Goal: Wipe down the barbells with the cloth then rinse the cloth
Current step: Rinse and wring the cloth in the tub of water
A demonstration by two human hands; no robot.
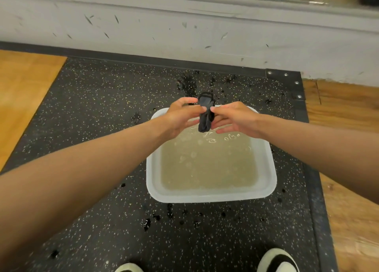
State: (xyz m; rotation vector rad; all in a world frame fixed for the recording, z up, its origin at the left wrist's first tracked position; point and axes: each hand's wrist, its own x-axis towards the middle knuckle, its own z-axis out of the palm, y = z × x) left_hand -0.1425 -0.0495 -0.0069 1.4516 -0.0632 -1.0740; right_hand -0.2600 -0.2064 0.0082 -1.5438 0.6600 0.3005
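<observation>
Both hands hold a cloth above a tub.
The left hand (pixel 180 115) and right hand (pixel 235 119) pinch the bunched dark grey cloth (pixel 206 112) over the white plastic tub (pixel 264 169) of cloudy water.

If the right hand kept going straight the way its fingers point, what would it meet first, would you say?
The right hand points leftward at the dark cloth it already pinches; just beyond that lie the left hand's fingers, though depth is uncertain.

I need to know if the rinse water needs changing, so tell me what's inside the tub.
The tub holds cloudy, yellowish water with some bubbles. The murk hides the bottom. The cloth is held above it, not inside.
</observation>
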